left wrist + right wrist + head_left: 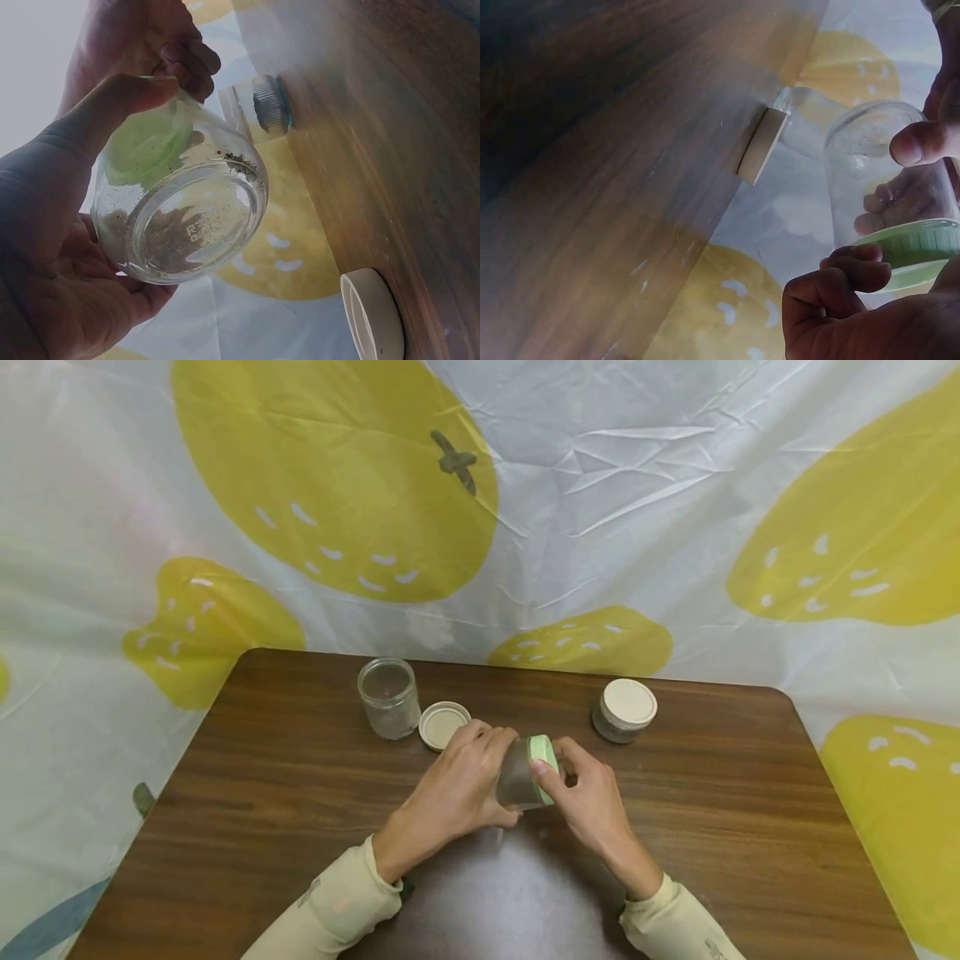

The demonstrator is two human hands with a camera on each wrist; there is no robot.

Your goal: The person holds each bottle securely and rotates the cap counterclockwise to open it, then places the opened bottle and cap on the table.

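Glass jar (pixel 514 778): below frame centre, long axis near level, green lid (pixel 542 758) facing right, base left | left hand (pixel 457 781): curled round the body, presumably to steady it | right hand (pixel 591 797): thumb and fingers pinch lid rim; lid's seating unclear | uncapped jar (pixel 392 703), loose lid (pixel 444 725): left of centre | white-lidded jar (pixel 626 710): right of centre

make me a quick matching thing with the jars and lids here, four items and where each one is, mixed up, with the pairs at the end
1. cream-lidded glass jar
2. loose cream lid
3. green lid
4. uncovered glass jar

A. gripped by the right hand
B. standing farthest left on the tabletop
C. standing farthest right
D. lying flat near the left hand

Pairs: 1-C, 2-D, 3-A, 4-B
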